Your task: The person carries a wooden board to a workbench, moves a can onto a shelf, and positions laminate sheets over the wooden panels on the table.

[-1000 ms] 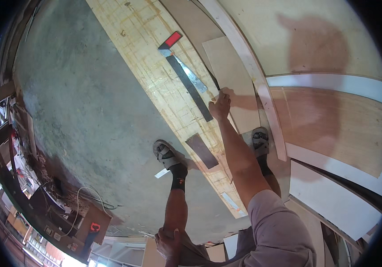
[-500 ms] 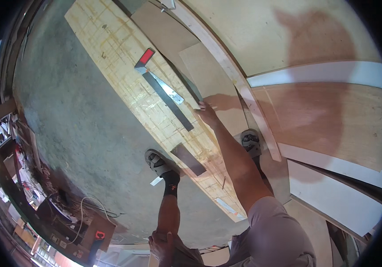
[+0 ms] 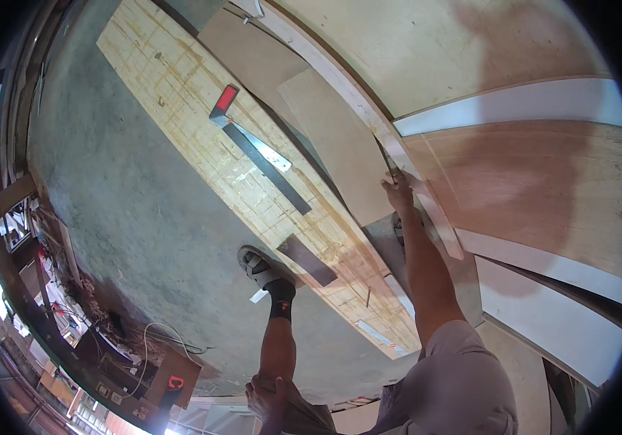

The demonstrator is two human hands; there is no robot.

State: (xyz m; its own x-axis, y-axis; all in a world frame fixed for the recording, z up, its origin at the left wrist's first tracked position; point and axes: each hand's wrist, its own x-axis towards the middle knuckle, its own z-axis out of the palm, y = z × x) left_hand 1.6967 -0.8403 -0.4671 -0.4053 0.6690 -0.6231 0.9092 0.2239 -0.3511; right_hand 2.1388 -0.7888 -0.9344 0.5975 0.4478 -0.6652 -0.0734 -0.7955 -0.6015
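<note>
My right hand reaches past the long pale wooden plank, to the far edge of a thin brown sheet beside a white-edged panel. Its fingers are bent together there; what they hold, if anything, is too small to make out. My left hand rests on my left knee with its fingers laid over it. On the plank lie a try square with a red inlay in its stock and a silver blade, a dark flat strip against it, and a grey-brown rectangular piece.
A thin short stick and a pale flat strip lie near the plank's close end. Large panels lean at the right. My left foot stands on the concrete floor. A red-handled saw and a cable are lower left.
My right hand has moved off the plank's right edge, rightward to the brown sheet's far edge. The view has shifted slightly. My left hand stays on the knee.
</note>
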